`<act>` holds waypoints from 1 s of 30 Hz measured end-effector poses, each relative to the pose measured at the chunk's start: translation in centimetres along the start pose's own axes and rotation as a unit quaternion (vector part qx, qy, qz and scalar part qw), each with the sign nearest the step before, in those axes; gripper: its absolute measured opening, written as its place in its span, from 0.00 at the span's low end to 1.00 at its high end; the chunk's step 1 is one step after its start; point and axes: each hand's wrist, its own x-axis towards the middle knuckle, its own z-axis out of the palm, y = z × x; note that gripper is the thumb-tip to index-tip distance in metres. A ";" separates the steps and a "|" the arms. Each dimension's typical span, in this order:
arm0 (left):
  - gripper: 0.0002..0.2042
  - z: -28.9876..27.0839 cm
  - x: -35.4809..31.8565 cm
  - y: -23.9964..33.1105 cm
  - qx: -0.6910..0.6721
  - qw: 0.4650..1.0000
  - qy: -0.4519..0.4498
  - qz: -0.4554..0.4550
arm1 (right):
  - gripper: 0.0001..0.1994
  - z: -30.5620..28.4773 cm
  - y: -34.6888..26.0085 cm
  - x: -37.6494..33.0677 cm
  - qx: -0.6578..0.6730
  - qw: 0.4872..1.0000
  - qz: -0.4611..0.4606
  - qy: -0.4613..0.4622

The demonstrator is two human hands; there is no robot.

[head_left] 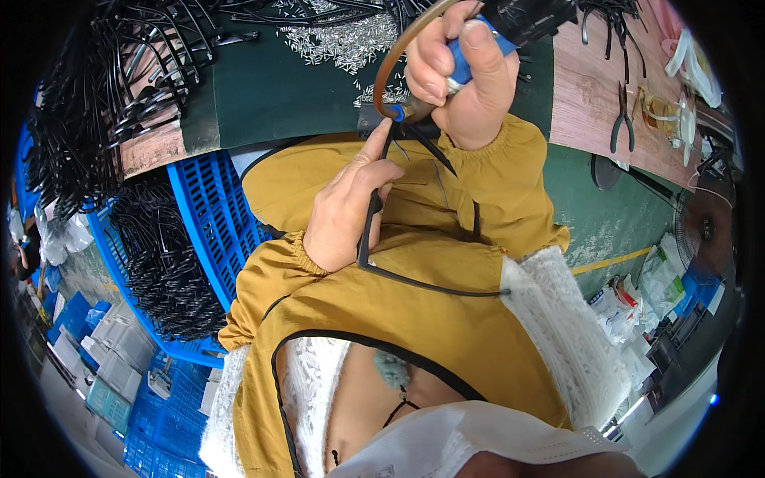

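My right hand [470, 80] is wrapped round a hand-held tool [526, 20] with a blue grip and black body, likely an air screwdriver. A brown hose [390, 68] curves down to a blue fitting beside a brass-coloured end below that hand. My left hand [351, 203] pinches a thin black eyeglass frame [368, 227] above my lap, its temples reaching to the right. The left index fingertip lies close to the blue fitting; whether they touch I cannot tell. A small dark block [370, 119] at the table edge is partly hidden behind the hands.
Small silver pins [343, 44] lie heaped on the dark green table mat [255, 103]. Black frames [151, 80] pile up at left, with more in a blue basket [191, 207]. Pliers [621, 123] lie on the right wooden tabletop; a fan [701, 227] stands at far right.
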 end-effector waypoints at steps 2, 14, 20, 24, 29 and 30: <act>0.21 0.0 0.1 0.0 0.000 1.000 0.003 0.000 | 0.12 0.1 0.0 0.1 -0.002 1.000 -0.008 0.007; 0.20 -0.4 0.1 0.5 0.040 0.999 -0.029 -0.018 | 0.12 -2.7 -1.0 2.5 0.132 0.980 -0.151 0.015; 0.20 -0.4 0.2 0.5 0.032 0.999 -0.027 -0.022 | 0.11 -2.8 -0.6 2.5 -0.019 0.984 -0.168 0.057; 0.22 -0.5 0.4 0.6 0.015 0.999 -0.030 -0.031 | 0.11 -2.1 0.0 3.2 0.197 0.966 -0.165 -0.012; 0.22 -0.7 0.6 1.0 0.029 0.999 -0.027 -0.038 | 0.13 -1.9 -1.0 1.0 0.039 0.994 -0.105 0.015; 0.22 -0.7 0.6 1.1 0.045 0.998 -0.033 -0.034 | 0.13 -1.9 -1.2 0.5 0.022 0.995 -0.094 0.009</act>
